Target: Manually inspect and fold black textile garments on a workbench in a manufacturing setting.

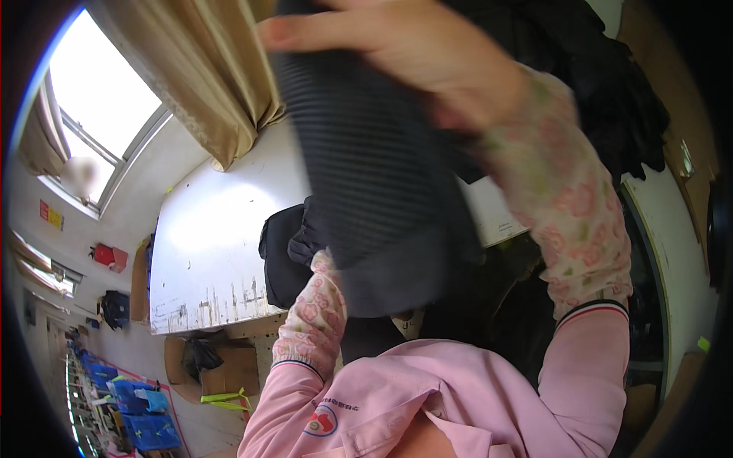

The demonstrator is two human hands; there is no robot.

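Note:
Raised close in front of me, my right hand (416, 57) grips the upper part of a black ribbed fabric piece (374, 168). The hand is blurred, with one finger or thumb lying across the front of the cloth. The piece hangs down over the middle of the view, its lower band smooth. Behind it, my left forearm in a floral sleeve cover (309, 317) reaches to the table, and the fabric hides that hand's fingers. Beside my left wrist, folded black cloth (282, 256) lies at the front of the white table (214, 252).
A heap of black garments (603, 99) covers the far right. Cardboard boxes (229, 374) stand below the table's front left, one holding a black plastic bag (201, 354). Blue bins (149, 427) line the lower left, and a tan curtain (202, 69) hangs by the window.

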